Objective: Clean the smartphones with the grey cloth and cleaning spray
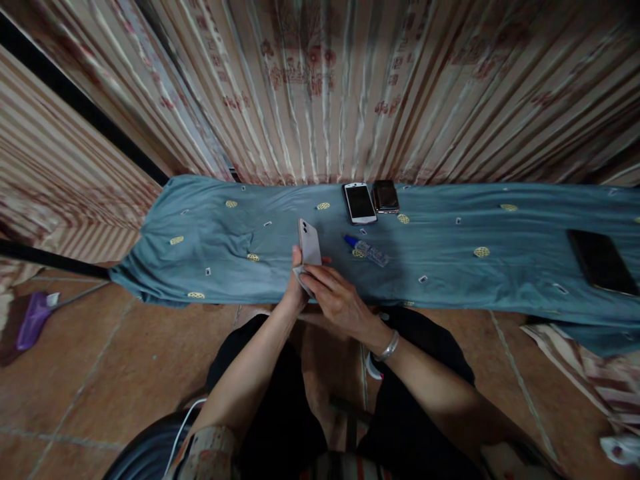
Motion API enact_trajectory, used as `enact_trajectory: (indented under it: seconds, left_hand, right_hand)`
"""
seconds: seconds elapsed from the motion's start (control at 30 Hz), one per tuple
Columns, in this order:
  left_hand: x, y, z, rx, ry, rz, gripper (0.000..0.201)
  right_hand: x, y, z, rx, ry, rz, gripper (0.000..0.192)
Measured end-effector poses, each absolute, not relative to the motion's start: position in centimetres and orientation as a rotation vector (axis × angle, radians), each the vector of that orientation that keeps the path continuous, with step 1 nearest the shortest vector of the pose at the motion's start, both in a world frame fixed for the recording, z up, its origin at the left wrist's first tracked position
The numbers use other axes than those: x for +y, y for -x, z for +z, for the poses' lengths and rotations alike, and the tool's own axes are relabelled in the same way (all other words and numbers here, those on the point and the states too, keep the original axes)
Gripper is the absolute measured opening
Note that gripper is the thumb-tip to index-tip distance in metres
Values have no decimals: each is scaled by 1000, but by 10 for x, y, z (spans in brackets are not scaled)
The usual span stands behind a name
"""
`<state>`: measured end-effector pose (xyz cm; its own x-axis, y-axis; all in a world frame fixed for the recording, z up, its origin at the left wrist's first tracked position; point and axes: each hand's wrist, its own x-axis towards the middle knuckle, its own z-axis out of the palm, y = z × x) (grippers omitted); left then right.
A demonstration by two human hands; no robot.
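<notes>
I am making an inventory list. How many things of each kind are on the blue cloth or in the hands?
Phones: 4, one white held in the hands, one white, two dark
Small bottle with blue cap: 1
Total: 5

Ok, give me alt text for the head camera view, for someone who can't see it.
Two hands hold a white phone upright over a blue cloth: the left hand grips it and the right hand covers its lower end. On the cloth lie a blue-capped tube and three more phones.
</notes>
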<state>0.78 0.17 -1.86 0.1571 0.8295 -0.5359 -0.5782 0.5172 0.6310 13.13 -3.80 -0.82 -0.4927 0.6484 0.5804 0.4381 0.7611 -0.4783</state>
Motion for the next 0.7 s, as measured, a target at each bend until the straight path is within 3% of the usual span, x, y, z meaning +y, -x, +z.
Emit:
enact_trajectory:
  seconds: [0.23,0.5,0.7]
  left_hand:
    - [0,-25,-10,1048,-240,1280,39]
    - [-10,-37,-20,1018,-434,1265,33]
    - [-15,-29,-31,1158,-613,1024,41]
  right_hand:
    - [-21,-139,-12,-2159,916,238,47]
    - [11,-151,-11,-2080,1066,260,41]
    - [35,-163,-9,-1951,1144,321,42]
